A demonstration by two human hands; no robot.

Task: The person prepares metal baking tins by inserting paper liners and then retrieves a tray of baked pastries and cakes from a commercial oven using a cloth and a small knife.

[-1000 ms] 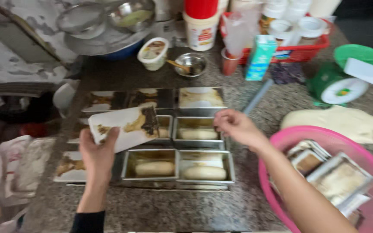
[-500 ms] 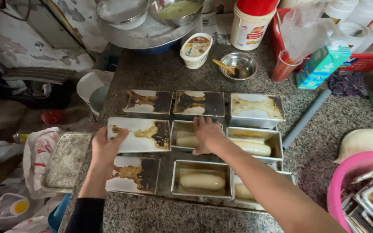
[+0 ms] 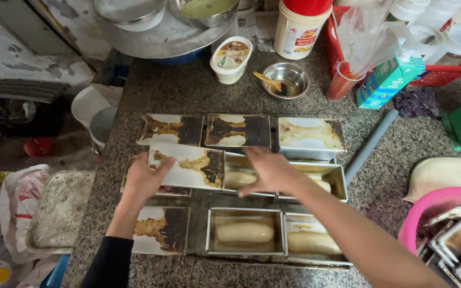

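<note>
Several rectangular metal loaf tins (image 3: 245, 232) stand in rows on a speckled granite counter (image 3: 188, 90); some hold pale rolls of dough (image 3: 245, 233), others are closed with stained flat lids (image 3: 237, 130). My left hand (image 3: 144, 177) grips the left end of one stained lid (image 3: 190, 165), held just above the middle row. My right hand (image 3: 269, 169) lies flat on the right edge of that same lid, over an uncovered tin.
At the back stand a white tub (image 3: 230, 58), a small steel bowl with a spoon (image 3: 283, 80), a white jar with a red cap (image 3: 300, 26) and a red basket (image 3: 444, 74). A pink basin of spare tins (image 3: 444, 234) sits at right, a grey rolling pin (image 3: 370, 145) beside the tins.
My right hand has come from the right side of the tins to the lid my left hand holds. The lid has shifted right over the middle row. The view has shifted.
</note>
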